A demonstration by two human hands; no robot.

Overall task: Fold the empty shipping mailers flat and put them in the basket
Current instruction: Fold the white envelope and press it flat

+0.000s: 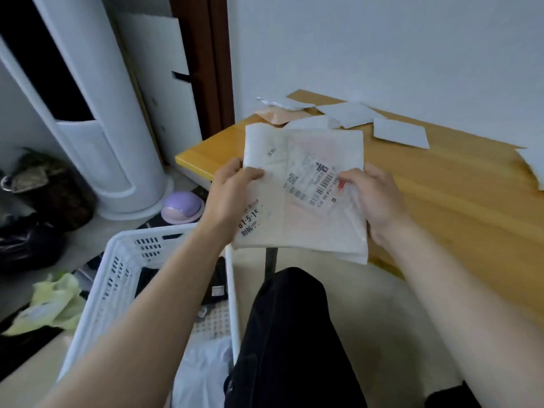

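Mailer [306,201], pale cream and half see-through, is held in the air between both hands. It hangs over the near left corner of the surface [447,201] and partly out past its edge. Far left on the floor lies a crumpled green bag [50,301]. Next to it the white basket [126,254] stands on the floor, just left of the surface. A white bag [203,369] and something dark (too shadowed to name) lie inside it. The left hand [232,195] grips the mailer's left edge, thumb on top and fingers curled underneath. A label [315,184] with barcodes sits slantwise on the mailer's upper face, and black print shows by the left wrist. The right hand [374,198] pinches the right edge, its thumb pressed on the label's end beside a small red mark. Below the mailer is a leg [294,334] in black cloth. Along the far edge of the surface lie loose mailers [401,133], white and flat, with a pink one [279,115] at the far left corner. Another white sheet [532,163] pokes in at the right edge.
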